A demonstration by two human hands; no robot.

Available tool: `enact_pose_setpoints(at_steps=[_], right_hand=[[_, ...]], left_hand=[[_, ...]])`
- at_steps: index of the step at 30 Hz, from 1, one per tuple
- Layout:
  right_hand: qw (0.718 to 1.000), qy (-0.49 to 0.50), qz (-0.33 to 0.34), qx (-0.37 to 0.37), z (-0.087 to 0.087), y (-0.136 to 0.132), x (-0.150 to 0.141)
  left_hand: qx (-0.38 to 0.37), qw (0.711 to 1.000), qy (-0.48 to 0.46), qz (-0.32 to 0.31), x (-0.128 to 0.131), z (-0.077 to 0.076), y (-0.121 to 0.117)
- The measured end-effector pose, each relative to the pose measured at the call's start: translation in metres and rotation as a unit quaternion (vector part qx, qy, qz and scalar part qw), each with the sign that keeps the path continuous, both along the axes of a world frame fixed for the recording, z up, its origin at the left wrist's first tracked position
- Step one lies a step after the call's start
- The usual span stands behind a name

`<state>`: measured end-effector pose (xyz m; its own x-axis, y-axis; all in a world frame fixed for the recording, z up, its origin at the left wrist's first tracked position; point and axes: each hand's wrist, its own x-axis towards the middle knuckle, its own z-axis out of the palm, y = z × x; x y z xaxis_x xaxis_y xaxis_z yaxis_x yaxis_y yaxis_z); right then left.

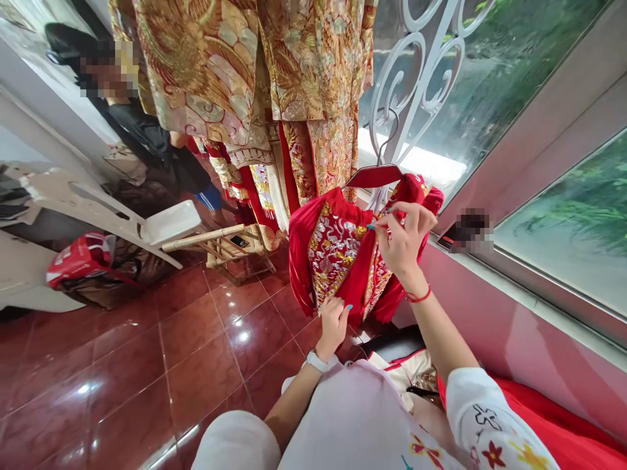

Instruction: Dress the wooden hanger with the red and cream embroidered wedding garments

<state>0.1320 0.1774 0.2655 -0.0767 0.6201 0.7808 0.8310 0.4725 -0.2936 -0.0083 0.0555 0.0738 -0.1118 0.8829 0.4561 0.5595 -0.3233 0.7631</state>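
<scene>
A red skirt with silver and gold embroidery and pleated sides hangs in front of me by the window grille. Its dark red hanger has a wire hook that goes up to the white scrollwork. My right hand is closed in a pinch on the skirt's upper edge, at the waistband. Lower down, my left hand has its fingers closed on the bottom edge of the embroidered panel. The part of the cloth between the fingers is hidden.
Gold embroidered garments hang at the back. A bamboo stool with a phone on it stands left of the skirt. A white chair, a red bag and another person are farther left. The window sill runs along my right.
</scene>
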Motion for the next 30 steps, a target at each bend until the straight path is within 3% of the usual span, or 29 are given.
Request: enact_pose_setpoints(at_steps=[3,5,7,9,12,13,14,16,17,19,24,30], right_hand=[[0.998,-0.009,0.055,-0.025,0.01,-0.001,0.0],[0.996,0.043,0.073,-0.025,-0.002,-0.007,0.004],[0.986,0.151,0.066,-0.023,-0.019,-0.007,0.014],[0.966,0.256,0.039,-0.024,-0.028,0.002,0.028],[0.953,0.3,-0.012,-0.029,-0.021,0.027,0.045],[0.957,0.286,-0.025,-0.035,-0.013,0.036,0.048],[0.964,0.262,-0.035,-0.042,-0.005,0.044,0.049],[0.977,0.198,-0.046,-0.059,0.01,0.056,0.046],[0.982,0.168,-0.047,-0.068,0.016,0.06,0.043],[0.988,0.128,-0.046,-0.078,0.022,0.065,0.041],[0.993,0.083,-0.008,-0.079,0.027,0.071,0.059],[0.997,0.069,0.011,-0.039,0.055,0.091,0.075]], left_hand=[[-0.039,0.999,-0.003,-0.024,-0.002,0.007,0.0],[-0.058,0.997,-0.018,-0.042,-0.01,0.018,0.0],[-0.028,0.998,-0.045,-0.016,-0.029,0.04,0.009],[0.046,0.995,-0.067,0.051,-0.058,0.077,0.035],[0.122,0.982,-0.074,0.126,-0.109,0.151,0.107],[0.096,0.986,-0.076,0.11,-0.123,0.176,0.137],[0.038,0.996,-0.062,0.052,-0.134,0.197,0.165],[-0.013,0.999,-0.046,-0.009,-0.144,0.226,0.211],[-0.037,0.998,-0.038,-0.035,-0.143,0.232,0.226],[-0.081,0.994,-0.026,-0.075,-0.136,0.228,0.239],[-0.154,0.976,-0.03,-0.152,-0.126,0.193,0.228],[-0.189,0.958,-0.018,-0.216,-0.156,0.202,0.248]])
